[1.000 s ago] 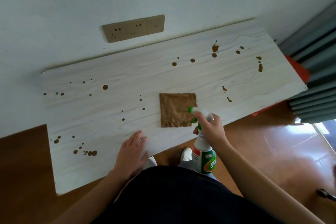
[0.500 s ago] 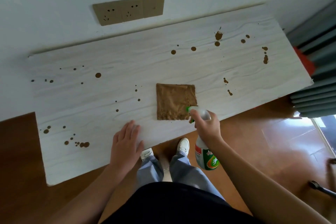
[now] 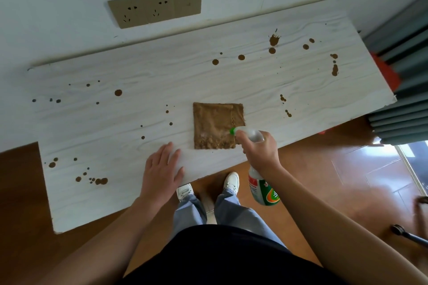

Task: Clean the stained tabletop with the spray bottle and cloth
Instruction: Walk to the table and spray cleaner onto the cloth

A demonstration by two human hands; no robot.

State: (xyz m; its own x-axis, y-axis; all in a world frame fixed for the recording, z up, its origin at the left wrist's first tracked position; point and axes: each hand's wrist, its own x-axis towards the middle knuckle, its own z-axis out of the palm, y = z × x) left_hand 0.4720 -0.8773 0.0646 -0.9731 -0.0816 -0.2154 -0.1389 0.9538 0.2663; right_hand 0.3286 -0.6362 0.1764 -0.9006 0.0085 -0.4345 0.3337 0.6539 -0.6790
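A white wood-grain tabletop (image 3: 208, 81) carries several brown stains, for instance a big splat (image 3: 274, 40) at the back right and a cluster (image 3: 98, 180) at the front left. A folded brown cloth (image 3: 217, 125) lies flat near the front edge. My right hand (image 3: 260, 151) grips the neck of a white spray bottle (image 3: 262, 188) with a green label. Its green nozzle tip hangs over the cloth's right front corner. My left hand (image 3: 162, 169) rests flat on the table's front edge, left of the cloth, fingers straight.
A beige socket panel (image 3: 155, 8) sits on the white wall behind the table. Grey curtains (image 3: 407, 71) hang at the right, with something red behind the table's right end. Below are a brown floor, my white shoes (image 3: 230, 180) and a dark object (image 3: 407, 235) at lower right.
The bottle and my right hand have drifted slightly forward over the cloth's corner. The view has shifted. My left hand stays flat on the table edge.
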